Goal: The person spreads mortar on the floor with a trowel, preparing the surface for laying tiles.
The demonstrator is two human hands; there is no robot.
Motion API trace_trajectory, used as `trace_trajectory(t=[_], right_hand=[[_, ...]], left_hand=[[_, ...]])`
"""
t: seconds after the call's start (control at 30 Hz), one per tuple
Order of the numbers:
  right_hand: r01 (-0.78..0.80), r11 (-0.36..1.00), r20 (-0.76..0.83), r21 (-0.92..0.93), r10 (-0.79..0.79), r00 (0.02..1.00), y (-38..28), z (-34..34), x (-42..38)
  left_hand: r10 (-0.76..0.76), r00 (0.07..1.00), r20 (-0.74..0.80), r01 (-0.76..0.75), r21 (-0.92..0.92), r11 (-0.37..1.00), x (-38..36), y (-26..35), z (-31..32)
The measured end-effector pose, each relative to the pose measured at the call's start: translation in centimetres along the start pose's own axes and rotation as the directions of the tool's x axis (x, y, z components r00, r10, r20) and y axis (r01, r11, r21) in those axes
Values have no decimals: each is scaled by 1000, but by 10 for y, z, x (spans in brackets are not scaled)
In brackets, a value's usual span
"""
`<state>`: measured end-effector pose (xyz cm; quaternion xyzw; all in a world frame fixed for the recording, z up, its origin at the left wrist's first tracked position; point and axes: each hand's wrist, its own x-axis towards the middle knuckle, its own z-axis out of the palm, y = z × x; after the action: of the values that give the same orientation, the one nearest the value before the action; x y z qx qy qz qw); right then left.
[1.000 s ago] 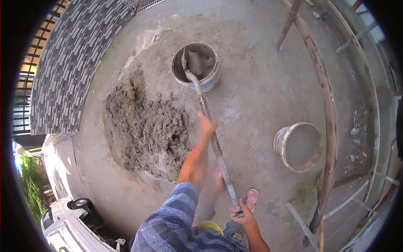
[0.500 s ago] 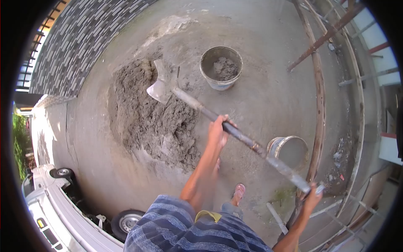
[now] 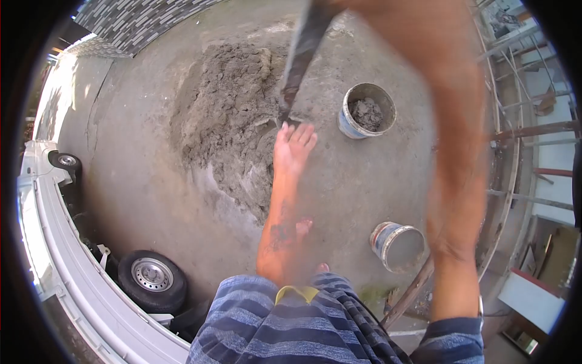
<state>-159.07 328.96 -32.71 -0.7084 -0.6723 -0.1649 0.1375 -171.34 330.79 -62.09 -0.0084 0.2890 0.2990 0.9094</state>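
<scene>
A shovel [image 3: 305, 51] is tipped steeply, its dark handle rising to the top edge of the view. My right hand [image 3: 347, 5], mostly cut off there, is closed around the upper handle, and my blurred right forearm crosses the right side. The shovel's low end reaches the grey mortar heap [image 3: 224, 115], where its blade is largely hidden. At the right side of the heap, my left hand [image 3: 293, 148] has its fingers stretched and apart, thumb right at the lower shaft. A bucket [image 3: 349, 125] partly filled with mortar stands right of that hand.
A second bucket [image 3: 381, 241] stands nearer, by a wooden pole [image 3: 418, 285]. At the left is a white vehicle with a wheel [image 3: 151, 276]. Metal framing [image 3: 515, 133] runs along the right. A tiled wall [image 3: 139, 24] is at the back left.
The shovel has swung from lying across the view to steeply upright, its blade down at the heap. My right hand rose from lower right to the top; my left hand's fingers opened off the shaft.
</scene>
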Motion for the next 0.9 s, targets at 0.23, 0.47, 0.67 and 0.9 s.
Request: trace_trajectory(t=[0.23,0.47,0.67,0.9], right_hand=[[63,997,51,34,-65,997,-114,191,99],[-16,869,-330,494,205,921,-74,136,-59],[-922,248,801,298,461,383,-6,147,-437],[-805,-564,578,-184,601,-553,39,134,-742]], left_hand=[[93,816,-571,492,769,408,-233,51,-439],[119,235,-965,972,232,-38,-392,54,-399],[-16,666,-746,720,648,-249,-223,13,-369],[-5,856,-517,476,792,-383,11,-154,-128]])
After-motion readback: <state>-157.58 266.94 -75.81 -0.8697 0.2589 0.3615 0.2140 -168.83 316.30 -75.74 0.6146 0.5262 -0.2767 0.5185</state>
